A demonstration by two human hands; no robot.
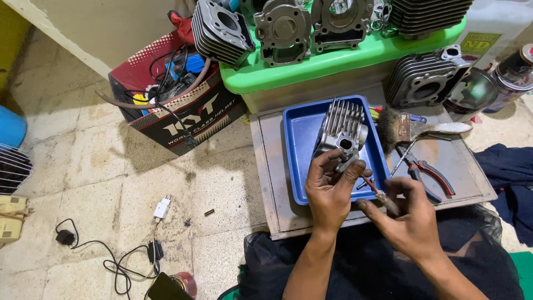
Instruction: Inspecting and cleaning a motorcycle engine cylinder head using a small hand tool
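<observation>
The left hand [328,189] grips a finned grey engine cylinder [340,132], fingers curled around its lower end and thumb pressed on a small metal fitting there; the cylinder's base is hidden behind the fingers. It is held over a blue plastic tray [300,139] lying on a flat grey surface [272,166]. The right hand [408,214] pinches a thin tool with a reddish shaft [373,188], its tip aimed at the fitting; the tip is too small to make out. Beside the tray lie a dirty paintbrush [413,129] and red-handled pliers [430,175]. More finned cylinders [222,30] sit on a green lid [333,64], cut off by the top edge. At left stands a red, black and white cardboard box [177,108] holding tangled cables. At upper right, a spray can [513,75] and a white container with a yellow-green label [488,33] are partly out of view.
</observation>
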